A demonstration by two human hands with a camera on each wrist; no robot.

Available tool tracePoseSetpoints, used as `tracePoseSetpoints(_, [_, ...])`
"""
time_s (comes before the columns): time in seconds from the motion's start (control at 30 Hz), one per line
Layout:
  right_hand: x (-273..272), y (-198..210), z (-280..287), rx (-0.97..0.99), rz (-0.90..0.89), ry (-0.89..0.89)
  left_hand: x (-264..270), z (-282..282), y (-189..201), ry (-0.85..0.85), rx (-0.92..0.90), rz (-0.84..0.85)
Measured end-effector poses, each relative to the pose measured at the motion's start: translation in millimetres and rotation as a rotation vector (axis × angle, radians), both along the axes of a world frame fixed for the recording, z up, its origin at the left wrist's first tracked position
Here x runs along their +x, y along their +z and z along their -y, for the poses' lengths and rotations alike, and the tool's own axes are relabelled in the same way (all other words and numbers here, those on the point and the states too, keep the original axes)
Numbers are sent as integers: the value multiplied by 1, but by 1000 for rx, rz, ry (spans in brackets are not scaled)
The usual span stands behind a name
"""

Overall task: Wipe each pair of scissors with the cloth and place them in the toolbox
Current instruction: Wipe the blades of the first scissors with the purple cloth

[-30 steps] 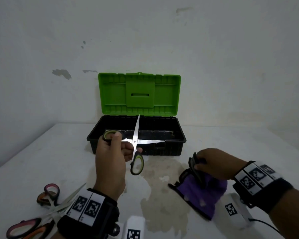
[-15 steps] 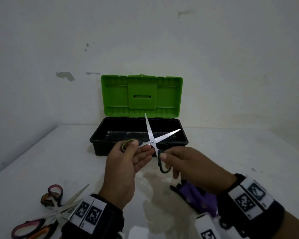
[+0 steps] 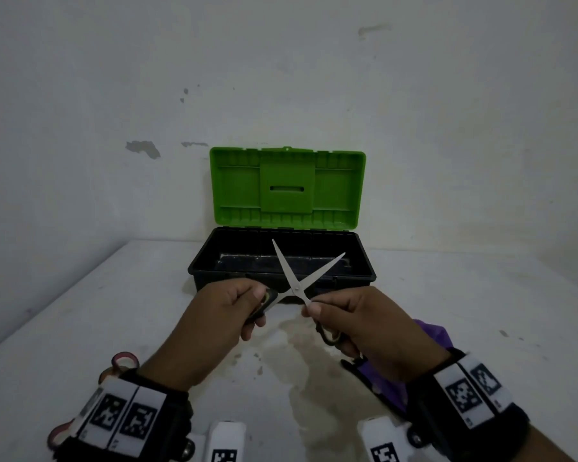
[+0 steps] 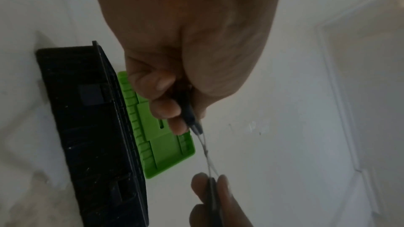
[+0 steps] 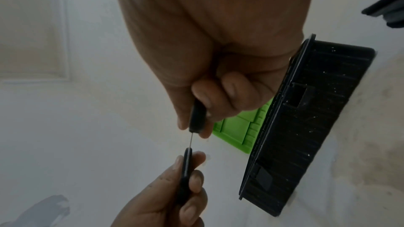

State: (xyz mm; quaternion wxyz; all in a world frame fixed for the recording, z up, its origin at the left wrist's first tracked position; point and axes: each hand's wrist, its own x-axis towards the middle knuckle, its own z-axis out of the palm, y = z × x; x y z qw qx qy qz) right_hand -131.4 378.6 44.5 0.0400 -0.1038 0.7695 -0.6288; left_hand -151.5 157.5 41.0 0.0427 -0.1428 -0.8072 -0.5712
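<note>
Steel blades of the scissors splayed in a V, just in front of the toolbox. My left hand and right hand each clamp one handle, prob. to shut them before stowing. Purple cloth lies nearer me on the worktop; more scissors wait left of box.

I see both hands raised side by side, wrists banded: my left hand pinches one handle of the scissors, my right hand curls round the other.
</note>
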Motion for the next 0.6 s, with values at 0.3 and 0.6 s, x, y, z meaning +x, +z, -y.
tracePoseSetpoints(0.3, [-1,-18,33,-148,-147,-130,2,-18,-9,292,-63,-288])
tracePoseSetpoints(0.6, [-7,-22,52,-155,-280,-308,5,-40,-16,283,24,-290])
